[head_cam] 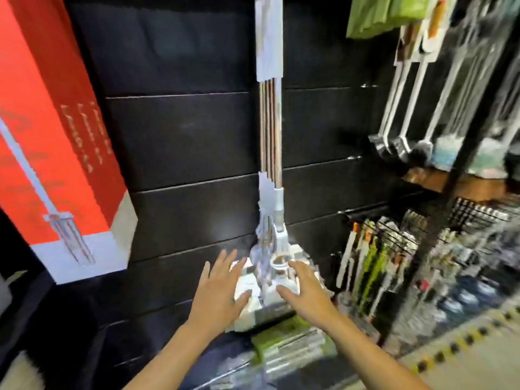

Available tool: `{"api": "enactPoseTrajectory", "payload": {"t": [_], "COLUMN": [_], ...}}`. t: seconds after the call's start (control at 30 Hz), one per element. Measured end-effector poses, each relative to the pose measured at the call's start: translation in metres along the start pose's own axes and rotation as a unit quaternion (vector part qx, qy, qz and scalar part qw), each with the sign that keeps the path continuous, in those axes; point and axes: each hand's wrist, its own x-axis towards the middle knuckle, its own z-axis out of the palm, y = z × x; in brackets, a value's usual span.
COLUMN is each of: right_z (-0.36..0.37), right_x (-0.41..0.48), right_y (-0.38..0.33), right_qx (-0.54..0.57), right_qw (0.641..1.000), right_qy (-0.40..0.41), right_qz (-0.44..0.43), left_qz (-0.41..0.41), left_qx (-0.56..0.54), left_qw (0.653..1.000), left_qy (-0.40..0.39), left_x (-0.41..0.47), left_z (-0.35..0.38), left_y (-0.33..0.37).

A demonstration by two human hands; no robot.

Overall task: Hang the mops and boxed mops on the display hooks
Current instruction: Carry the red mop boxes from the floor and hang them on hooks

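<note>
Black slatted display wall (183,130) across the frame. Red boxed mop (53,142) at the left edge. Bundle of mops (270,136) hanging upright at centre. At lower centre, left hand (218,288) and right hand (306,291), fingers spread wide, flanking the white mop heads (267,277); contact unclear.

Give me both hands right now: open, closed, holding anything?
Left hand: open, fingers spread, at the left side of the hanging mops' heads, gripping nothing.
Right hand: open, fingers spread, at their right side, gripping nothing.
</note>
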Motion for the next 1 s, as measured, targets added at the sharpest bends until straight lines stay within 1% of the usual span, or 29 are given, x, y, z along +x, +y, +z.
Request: {"api": "enactPoseTrajectory", "payload": {"t": [0.1, 0.2, 0.3, 0.43, 0.6, 0.73, 0.9, 1.0], "right_z": [-0.035, -0.069, -0.102, -0.146, -0.196, -0.237, -0.301, -0.345], "right_x": [-0.068, -0.141, -0.216, -0.3, -0.372, -0.406, -0.425, -0.43], "right_y": [0.08, 0.151, 0.203, 0.25, 0.294, 0.334, 0.389, 0.421], "right_qx": [0.007, -0.002, -0.009, -0.008, 0.002, 0.01, -0.01, -0.05], "right_qw": [0.996, 0.982, 0.957, 0.913, 0.862, 0.823, 0.78, 0.766], "right_qy": [0.009, 0.025, 0.072, 0.144, 0.215, 0.255, 0.274, 0.284], "right_qz": [0.09, 0.187, 0.282, 0.381, 0.458, 0.508, 0.562, 0.575], "left_qz": [0.049, 0.099, 0.153, 0.238, 0.335, 0.397, 0.453, 0.498], "left_qx": [-0.022, -0.033, -0.052, -0.069, -0.087, -0.097, -0.104, -0.097], "left_qw": [0.997, 0.987, 0.968, 0.933, 0.884, 0.846, 0.809, 0.787], "left_qy": [-0.058, -0.119, -0.194, -0.259, -0.314, -0.342, -0.36, -0.351], "left_x": [-0.006, -0.01, -0.011, -0.009, -0.005, 0.007, 0.039, 0.062], "left_z": [0.06, 0.106, 0.145, 0.187, 0.235, 0.275, 0.317, 0.337], "left_y": [0.072, 0.148, 0.223, 0.32, 0.43, 0.519, 0.628, 0.69]}}
